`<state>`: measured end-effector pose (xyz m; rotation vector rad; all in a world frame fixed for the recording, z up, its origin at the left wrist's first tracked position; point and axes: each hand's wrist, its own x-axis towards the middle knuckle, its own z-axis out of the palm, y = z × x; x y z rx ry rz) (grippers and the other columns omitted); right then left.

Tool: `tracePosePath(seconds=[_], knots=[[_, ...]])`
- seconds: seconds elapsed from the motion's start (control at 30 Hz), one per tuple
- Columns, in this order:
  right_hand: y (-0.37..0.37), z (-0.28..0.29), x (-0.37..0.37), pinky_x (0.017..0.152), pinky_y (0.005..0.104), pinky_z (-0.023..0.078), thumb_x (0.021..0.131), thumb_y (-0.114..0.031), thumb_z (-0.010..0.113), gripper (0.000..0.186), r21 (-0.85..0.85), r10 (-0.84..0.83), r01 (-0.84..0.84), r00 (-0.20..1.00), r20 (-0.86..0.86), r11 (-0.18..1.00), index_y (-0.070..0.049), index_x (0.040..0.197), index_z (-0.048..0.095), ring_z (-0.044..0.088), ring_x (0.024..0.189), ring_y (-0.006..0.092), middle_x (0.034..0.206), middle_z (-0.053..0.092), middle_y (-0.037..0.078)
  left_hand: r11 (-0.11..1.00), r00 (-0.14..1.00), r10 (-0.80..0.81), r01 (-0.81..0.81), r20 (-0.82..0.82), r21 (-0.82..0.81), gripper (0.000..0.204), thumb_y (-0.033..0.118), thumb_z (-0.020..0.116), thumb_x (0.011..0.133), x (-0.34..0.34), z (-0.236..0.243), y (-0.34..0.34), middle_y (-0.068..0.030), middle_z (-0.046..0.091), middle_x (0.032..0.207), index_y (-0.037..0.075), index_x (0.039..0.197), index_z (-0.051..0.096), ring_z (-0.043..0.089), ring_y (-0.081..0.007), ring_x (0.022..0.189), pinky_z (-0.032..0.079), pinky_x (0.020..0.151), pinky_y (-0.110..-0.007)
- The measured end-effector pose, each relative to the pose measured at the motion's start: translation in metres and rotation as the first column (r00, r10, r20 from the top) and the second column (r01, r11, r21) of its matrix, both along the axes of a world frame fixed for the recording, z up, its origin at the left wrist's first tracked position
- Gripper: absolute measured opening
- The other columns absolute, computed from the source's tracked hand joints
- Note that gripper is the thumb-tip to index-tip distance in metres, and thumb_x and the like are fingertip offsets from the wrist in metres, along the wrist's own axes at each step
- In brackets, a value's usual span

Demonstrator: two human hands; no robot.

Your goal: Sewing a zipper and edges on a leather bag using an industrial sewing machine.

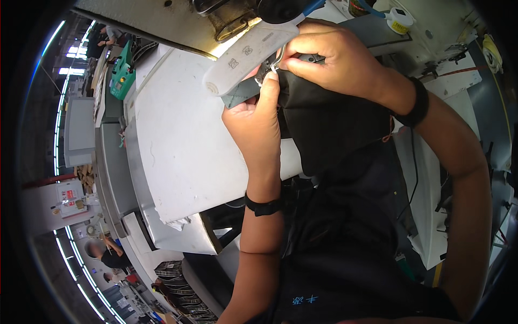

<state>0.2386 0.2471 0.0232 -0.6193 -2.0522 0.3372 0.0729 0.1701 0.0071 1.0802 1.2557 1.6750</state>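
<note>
1. Head view: white table (183, 146), sewing machine (178, 21) behind it, workshop aisle left of the table.
2. Left hand (256, 116) pinches black fabric (329, 121) at table's right edge.
3. Right hand (334, 56) fingers closed on fabric top, under machine.

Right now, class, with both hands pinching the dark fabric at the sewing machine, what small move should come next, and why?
Probably ease the dark fabric flatter under the needle area: the left hand and right hand hold it bunched at the machine head.
</note>
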Motion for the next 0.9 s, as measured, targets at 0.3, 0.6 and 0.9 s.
tracePosePath(seconds=[0.3,0.6,0.9], knots=[[-0.002,0.003,0.001,0.078,0.0369,0.055,0.087,-0.015,0.072,0.008,-0.027,0.005,-0.005,1.000,0.022,1.000,-0.007,0.090,0.072,0.069,0.086,0.0257,0.090,0.071,0.005,1.000,0.998,0.007,-0.005,-0.070,0.021,0.048,0.008,0.077,0.092,-0.001,-0.002,-0.005,-0.0056,0.069,0.100,-0.012,0.133,0.061,0.060,-0.0067,0.083,0.048,0.077,-0.021],[0.001,0.000,0.000,0.076,0.0356,0.055,0.087,-0.015,0.071,0.008,-0.045,0.036,-0.036,0.999,-0.015,0.998,-0.007,0.088,0.073,0.069,0.084,0.0249,0.088,0.071,0.005,0.999,0.999,0.005,-0.003,-0.040,0.035,0.046,0.009,0.078,0.092,-0.002,0.000,-0.003,-0.0072,0.071,0.103,-0.012,0.130,0.063,0.061,-0.0076,0.086,0.048,0.079,-0.021],[0.013,0.001,-0.001,0.070,0.0390,0.051,0.087,-0.014,0.071,0.016,0.005,0.200,-0.201,0.970,-0.142,0.980,0.001,0.088,0.069,0.065,0.076,0.0324,0.085,0.067,0.017,0.999,0.987,0.002,-0.010,-0.163,-0.051,0.046,0.009,0.081,0.090,-0.004,0.009,-0.006,-0.0092,0.071,0.095,-0.012,0.127,0.064,0.065,-0.0101,0.080,0.052,0.071,-0.023]])
